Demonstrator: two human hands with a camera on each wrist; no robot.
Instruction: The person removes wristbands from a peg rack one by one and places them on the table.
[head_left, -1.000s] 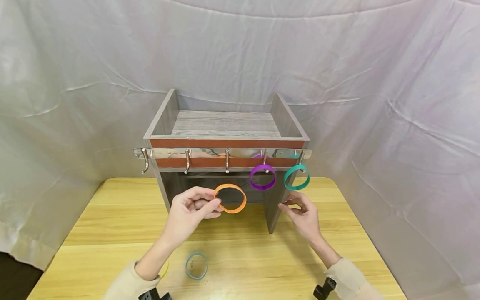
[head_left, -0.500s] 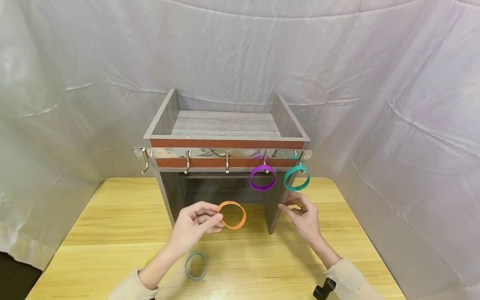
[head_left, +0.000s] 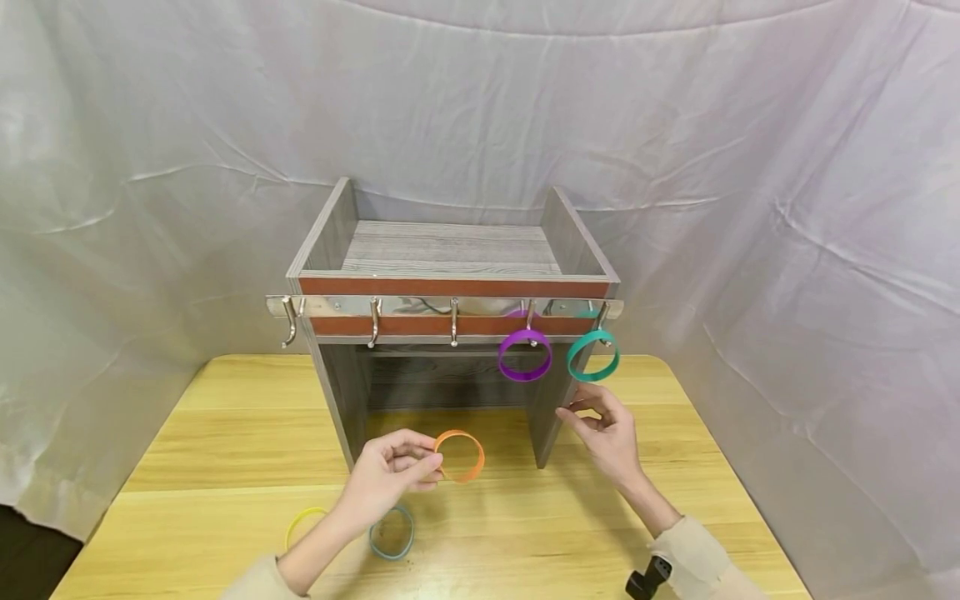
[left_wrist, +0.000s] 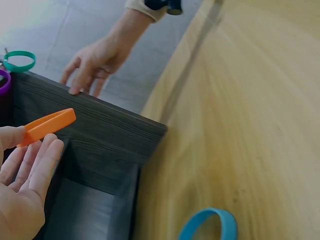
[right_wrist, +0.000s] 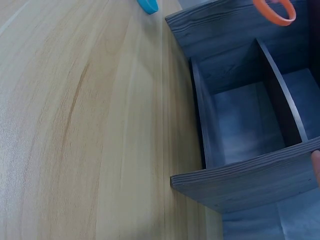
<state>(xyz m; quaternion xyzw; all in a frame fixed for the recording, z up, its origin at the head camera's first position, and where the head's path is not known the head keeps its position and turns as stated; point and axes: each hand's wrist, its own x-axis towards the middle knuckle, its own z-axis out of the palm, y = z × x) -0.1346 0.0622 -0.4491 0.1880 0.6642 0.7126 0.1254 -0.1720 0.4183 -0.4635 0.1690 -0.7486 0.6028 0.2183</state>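
My left hand pinches an orange wristband between thumb and fingers, in front of the grey wooden rack and over the table. In the left wrist view the orange band is tilted, held at its near end. My right hand grips the front edge of the rack's right side panel, thumb at the edge and curled fingers on the outer side. Only a fingertip shows in the right wrist view. A purple wristband and a teal wristband hang from the two rightmost hooks.
A metal hook rail runs across the rack's front, its other three hooks bare. A blue wristband and a yellow wristband, partly behind the left forearm, lie on the wooden table. Grey curtains surround the table.
My left hand has lowered the orange wristband from just below the hooks to nearer the table, toward me. More of the yellow wristband shows. The right hand stays put.
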